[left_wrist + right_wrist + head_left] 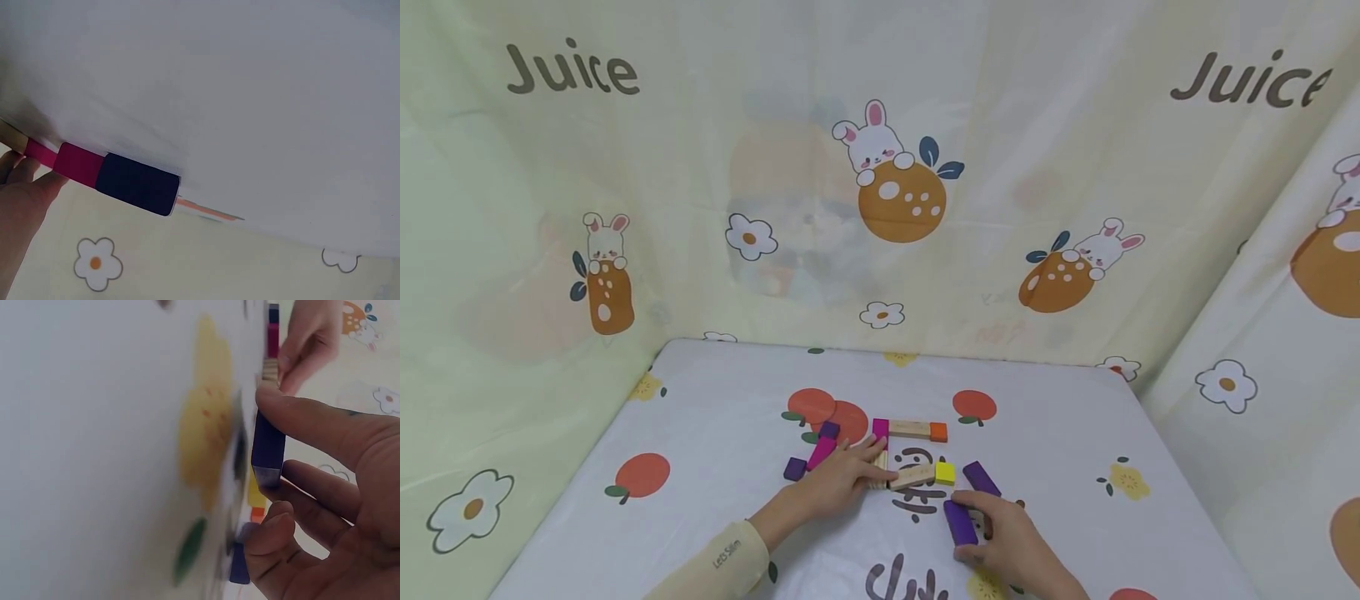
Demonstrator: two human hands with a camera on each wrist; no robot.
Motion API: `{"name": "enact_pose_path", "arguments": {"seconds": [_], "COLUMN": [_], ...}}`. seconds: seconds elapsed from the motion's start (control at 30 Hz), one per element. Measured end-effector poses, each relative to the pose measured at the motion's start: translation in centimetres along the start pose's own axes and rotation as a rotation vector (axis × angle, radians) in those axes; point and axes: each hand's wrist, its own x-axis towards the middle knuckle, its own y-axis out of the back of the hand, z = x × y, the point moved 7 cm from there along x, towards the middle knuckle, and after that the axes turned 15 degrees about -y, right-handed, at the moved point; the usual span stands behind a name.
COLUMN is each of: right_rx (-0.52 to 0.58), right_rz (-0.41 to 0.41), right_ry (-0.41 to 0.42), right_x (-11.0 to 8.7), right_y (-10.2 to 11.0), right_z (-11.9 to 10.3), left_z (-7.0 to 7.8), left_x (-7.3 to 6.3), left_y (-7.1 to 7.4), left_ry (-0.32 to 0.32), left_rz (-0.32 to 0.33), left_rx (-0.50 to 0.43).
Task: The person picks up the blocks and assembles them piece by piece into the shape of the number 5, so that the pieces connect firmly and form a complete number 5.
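In the head view my right hand (pixel 1011 537) pinches a purple block (pixel 960 522) between thumb and fingers, low over the table. The right wrist view shows this purple block (pixel 269 447) with the thumb on one end. My left hand (pixel 842 477) reaches over the row of blocks, fingers fairly straight, fingertips at a magenta block (pixel 881 427) and the thumb by a plain wooden block (pixel 913 477). A yellow block (pixel 945 473) touches that wooden block's right end. Another wooden block (pixel 910 430) and an orange block (pixel 938 432) extend right from the magenta one.
A second purple block (pixel 982 478) lies just beyond my right hand. Left of my left hand are another magenta block (pixel 822 452) and two dark blocks, one near (pixel 795 469) and one farther (pixel 829 430). A printed cloth covers the table (pixel 715 400); printed curtains (pixel 805 275) hang behind.
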Motion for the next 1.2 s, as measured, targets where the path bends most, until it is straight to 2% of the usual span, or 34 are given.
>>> {"name": "enact_pose_path", "arguments": {"seconds": [0.2,0.4,0.5,0.7,0.93,1.2], "right_rx": [-0.02,-0.067,-0.07,-0.041,0.023,0.042], "right_rz": [-0.026,0.026,0.025,-0.022,0.019,0.047], "right_ry": [-0.049,0.015,0.02,0.007,0.01,-0.034], "right_x": [0.0,-0.5,-0.5,-0.2,-0.1,0.3], "right_y": [-0.9,0.7,1.0,0.2,0.1,-0.2], "right_z": [0.3,-0.7,-0.6,-0.2,-0.2,-0.1], "left_z": [-0.1,-0.2,-0.2,0.1,-0.2,-0.4], "left_x": [-0.1,-0.1,-0.1,-0.1,0.0,-0.1], "left_y": [0.0,0.1,0.2,0.5,0.4,-0.1], "left_ry": [0.005,0.005,-0.003,-0.034,-0.003,0.012], "left_rz": [0.003,0.0,-0.001,0.011,-0.007,-0.015], "left_rx": [-0.011,-0.009,-0.005,-0.006,-0.001,-0.011]}}
